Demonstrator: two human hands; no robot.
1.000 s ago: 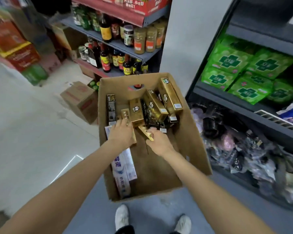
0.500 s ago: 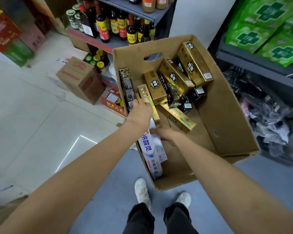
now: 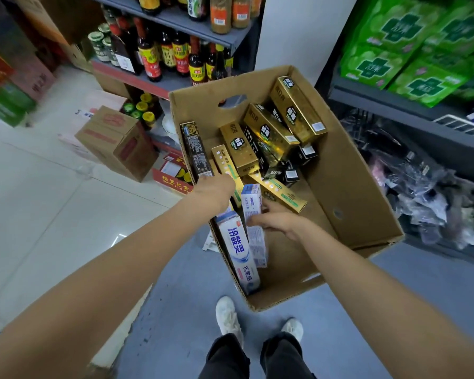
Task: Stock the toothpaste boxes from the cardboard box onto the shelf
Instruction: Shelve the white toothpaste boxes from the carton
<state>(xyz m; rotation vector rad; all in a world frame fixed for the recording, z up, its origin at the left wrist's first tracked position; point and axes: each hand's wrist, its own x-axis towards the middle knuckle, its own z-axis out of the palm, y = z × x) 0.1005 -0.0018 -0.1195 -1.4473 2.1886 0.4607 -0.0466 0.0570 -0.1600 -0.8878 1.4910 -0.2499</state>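
While we reach into cardboard box point(image 3: 353, 187), left hand point(image 3: 215, 191) sits at box's left wall over gold carton point(image 3: 225, 166); its grip hidden, cannot tell. Right hand point(image 3: 277, 221) fingers curl round white toothpaste box point(image 3: 253, 212), lying among others inside. We judge cartons light, stiff, glossy-slick: hold mid-length across long sides. Shelf point(image 3: 394, 105) at right.

Both bare forearms reach forward and down, converging. Left hand point(image 3: 216, 191) back-up, knuckles toward camera, fingers curled under and out of sight. Right hand point(image 3: 278, 221) lower, turned inward, fingers pointing left, thumb up, fingers gripping white toothpaste box point(image 3: 253, 214).
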